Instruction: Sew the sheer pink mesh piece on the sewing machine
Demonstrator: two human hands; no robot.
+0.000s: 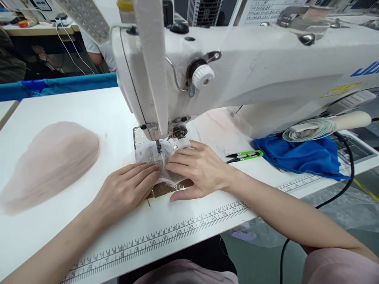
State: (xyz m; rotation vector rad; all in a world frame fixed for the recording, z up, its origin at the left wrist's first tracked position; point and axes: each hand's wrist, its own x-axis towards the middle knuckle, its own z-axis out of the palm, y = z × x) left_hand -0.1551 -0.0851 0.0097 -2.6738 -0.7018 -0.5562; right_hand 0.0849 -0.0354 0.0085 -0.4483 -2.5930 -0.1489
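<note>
"Where are the edges?"

"The near edge of the white table (74, 108) runs in front of the hands, with a printed ruler (166, 236) along it. Ahead, the head of the sewing machine (266, 59) hangs over the work, so the room under it is narrow."

"And sideways?"

"On the left, a stretch of white surface lies between the left hand (126, 190) and a pale pink piece (56, 161) lying flat. On the right it is tighter: green snips (248, 155) lie just beyond the right wrist (their points face left, towards it), and a crumpled blue cloth (299, 156) sits just beside their handle end."

"Where is the fabric being worked?"

"The sheer fabric (146, 152) is under the needle area, spread about the presser foot (159, 146) and reaching back towards the fingers."

"How does the left hand stand?"

"Nearly flat, fingers close together, their tips resting on the fabric's near left part."

"The right hand (198, 169)?"

"Fairly wide: the fingers reach forward over the fabric's right side, slightly bent, and the thumb is spread well away from them."

"Is it pinching any cloth?"

"I see no grip, only touch; beneath the fingers I cannot tell."
</note>
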